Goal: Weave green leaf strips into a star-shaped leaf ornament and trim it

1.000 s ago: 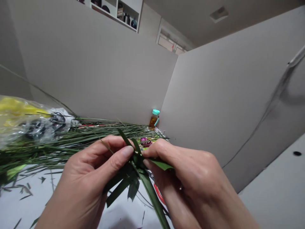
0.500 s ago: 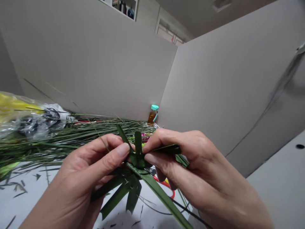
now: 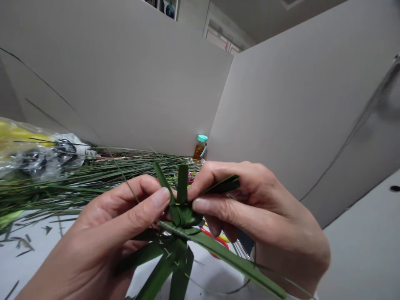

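Observation:
Between my two hands is a green leaf weaving [image 3: 184,216], made of folded flat strips with several loose ends sticking up and hanging down. My left hand [image 3: 121,225] pinches its left side between thumb and index finger, by an upright strip. With thumb and index finger, my right hand [image 3: 246,208] grips the right side, where a folded strip end points out to the right. One long strip [image 3: 234,258] runs from the middle toward the lower right. The fingers behind the weaving are partly hidden.
Long green leaves [image 3: 78,179] lie heaped across the back left. A clear plastic bag [image 3: 40,154] with yellow and black contents rests there. A turquoise-lidded bottle [image 3: 200,148] stands in the corner of grey panels. Red-and-yellow-handled scissors [image 3: 220,241] lie behind my right hand. Leaf scraps dot the white tabletop [image 3: 37,266].
The weaving has tilted, so its lower strips and long strip show differently. My right hand has shifted slightly up with its wrist turned. Both hands keep their pinch.

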Motion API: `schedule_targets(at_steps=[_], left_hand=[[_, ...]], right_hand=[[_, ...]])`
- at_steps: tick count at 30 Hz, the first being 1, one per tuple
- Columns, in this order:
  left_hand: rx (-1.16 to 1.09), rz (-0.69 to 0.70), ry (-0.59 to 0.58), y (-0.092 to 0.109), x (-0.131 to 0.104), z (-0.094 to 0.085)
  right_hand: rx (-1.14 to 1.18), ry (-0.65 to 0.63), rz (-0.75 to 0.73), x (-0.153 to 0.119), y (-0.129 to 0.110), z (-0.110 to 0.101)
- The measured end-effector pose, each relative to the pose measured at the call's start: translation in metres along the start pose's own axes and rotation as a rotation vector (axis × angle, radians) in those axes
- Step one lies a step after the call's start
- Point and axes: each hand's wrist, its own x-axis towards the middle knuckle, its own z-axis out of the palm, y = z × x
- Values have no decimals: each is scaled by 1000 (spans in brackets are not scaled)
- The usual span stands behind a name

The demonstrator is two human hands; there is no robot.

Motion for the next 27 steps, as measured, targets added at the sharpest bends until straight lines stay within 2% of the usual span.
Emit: schedule_targets(at_steps=[2,8,12,16,19,22,27], left_hand=[[-7,-7,-13,0,0,0],[4,8,-12,0,1,1],[53,-6,35,1,-1,-1],[125,-35,95,3,-3,-2],[149,-49,110,5,-3,-2],[138,-68,95,8,-2,1],[78,-23,183,12,-3,4]], right_hand=[[26,30,15,-1,2,1],[-6,-2,-10,1,5,0],[36,-19,23,0,4,1],[118,27,91,-2,3,4],[162,2,101,-1,3,4],[139,-26,102,-2,1,4],[35,3,42,-2,-3,7]])
